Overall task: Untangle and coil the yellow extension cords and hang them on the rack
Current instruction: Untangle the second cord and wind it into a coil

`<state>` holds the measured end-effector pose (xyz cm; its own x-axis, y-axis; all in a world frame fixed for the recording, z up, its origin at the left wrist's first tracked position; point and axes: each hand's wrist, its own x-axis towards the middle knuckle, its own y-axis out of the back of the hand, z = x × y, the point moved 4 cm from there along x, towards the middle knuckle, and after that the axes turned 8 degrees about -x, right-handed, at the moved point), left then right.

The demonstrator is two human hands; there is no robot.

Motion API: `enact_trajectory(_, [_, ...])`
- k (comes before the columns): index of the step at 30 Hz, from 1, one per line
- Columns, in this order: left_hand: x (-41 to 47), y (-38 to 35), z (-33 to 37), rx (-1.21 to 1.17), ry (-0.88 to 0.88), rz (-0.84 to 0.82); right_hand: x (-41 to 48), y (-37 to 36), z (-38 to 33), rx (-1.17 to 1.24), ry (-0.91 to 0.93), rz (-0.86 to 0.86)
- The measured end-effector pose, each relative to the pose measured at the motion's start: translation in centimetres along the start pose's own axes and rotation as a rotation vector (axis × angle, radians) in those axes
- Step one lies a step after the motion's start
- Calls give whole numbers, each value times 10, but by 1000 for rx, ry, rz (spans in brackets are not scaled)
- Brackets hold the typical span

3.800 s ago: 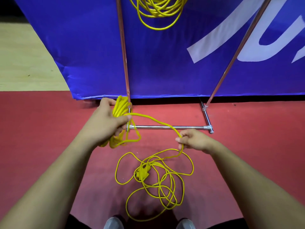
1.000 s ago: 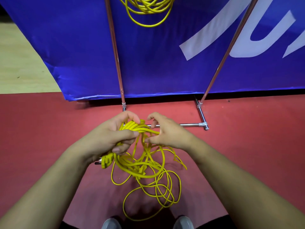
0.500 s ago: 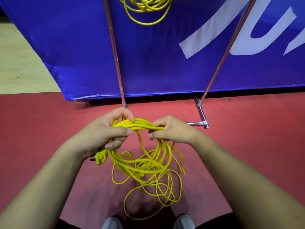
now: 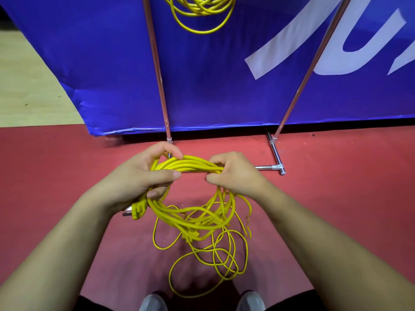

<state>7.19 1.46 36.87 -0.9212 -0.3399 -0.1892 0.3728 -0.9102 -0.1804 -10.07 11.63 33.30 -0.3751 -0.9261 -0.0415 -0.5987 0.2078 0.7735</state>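
Right hand now drawn in beside left hand; more cord gathered, less on floor. Left fingers curled round bundle, thumb across. Right fingers clamped on same bundle. Rack base bar just behind knuckles; floor open both sides. Held strands run left-right, loops sag to floor tangle. Plug pokes out under left hand, prongs leftward. Second coil hangs above.

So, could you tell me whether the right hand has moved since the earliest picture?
Yes. The right hand has shifted left along the rack's base bar, away from its corner joint, and now grips the coil beside the left hand.
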Motion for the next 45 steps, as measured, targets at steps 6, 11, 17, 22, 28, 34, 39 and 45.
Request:
enact_trajectory(6, [0,14,5,523,-10,64,-3,4,7,88,-40,-243])
enact_trajectory(11, [6,5,-3,626,-4,70,-2,-5,21,202,-69,-261])
enact_trajectory(17, [4,-10,-5,309,85,-71,-1,-11,16,356,3,-260])
enact_trajectory(22, [-3,-11,-2,-22,91,-238,-6,-16,-5,421,122,-382])
enact_trajectory(28, [-5,-4,-6,-229,104,-275,-13,-22,-25,465,136,-448])
enact_trajectory(34, [-6,10,0,-235,60,-130,-11,-25,-16,506,41,-482])
enact_trajectory(39, [2,21,-6,31,131,94,-1,-13,-2,406,39,-409])
enact_trajectory(45, [3,5,-3,409,92,32,3,10,14,210,78,-288])
